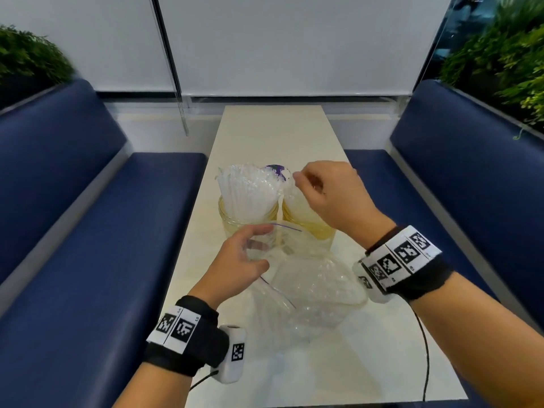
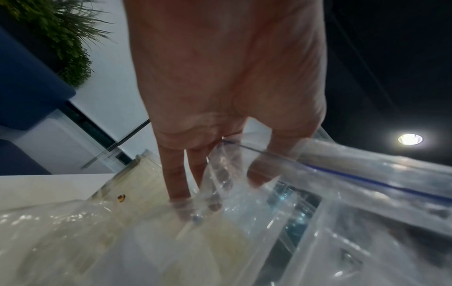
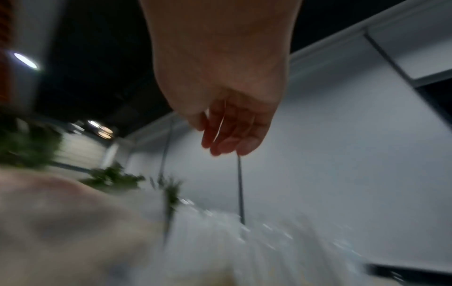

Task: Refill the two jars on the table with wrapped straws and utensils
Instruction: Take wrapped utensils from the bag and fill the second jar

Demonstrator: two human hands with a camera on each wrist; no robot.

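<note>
1. Nearest to the person, a clear zip bag (image 1: 312,290) lies on the table (image 1: 382,363). Its open mouth points away, toward the jars.
2. The left hand (image 1: 244,260) holds the mouth of the bag. In the left wrist view the fingers (image 2: 176,174) are curled round the plastic edge, so the bag stays open.
3. Just behind the bag stand two glass jars, side by side. The left jar (image 1: 250,219) is full of wrapped straws (image 1: 247,192), which stand almost upright.
4. The right hand (image 1: 321,192) is above the right jar (image 1: 309,222). Its fingertips pinch the top end of a wrapped utensil (image 1: 282,201). The long axis of this piece hangs nearly vertical, with the lower end at the jar's mouth. I judge the next move is only to lower it straight down and let go.
5. The right hand is clearly the nearer one to that jar.
6. The table is pale and narrow. Blue benches (image 1: 88,231) stand on both sides, with green plants (image 1: 500,69) and a white blind (image 1: 279,39) behind.
</note>
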